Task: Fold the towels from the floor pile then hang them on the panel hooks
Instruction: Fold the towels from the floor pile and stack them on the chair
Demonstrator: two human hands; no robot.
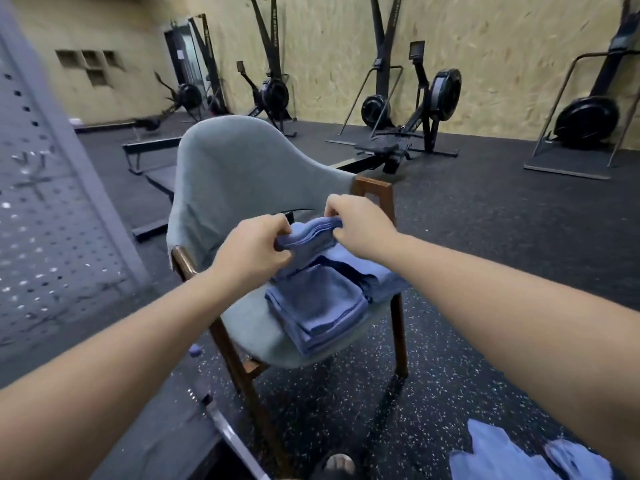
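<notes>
Both hands, left hand (254, 249) and right hand (349, 225), pinched a folded blue towel (308, 230) by its ends above the chair (221, 174). It hung just over the folded towels (322, 306) stacked on the seat (more towels (502, 455) lay on the floor).

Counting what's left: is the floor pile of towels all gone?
No, blue towels lie on the floor at lower right.

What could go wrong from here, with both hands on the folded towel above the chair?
The left hand and right hand pinch the folded towel only at its ends, so its layers might sag and the fold open. The towel stack reaches the edge of the chair seat; a nudge could tip it to the floor.
</notes>
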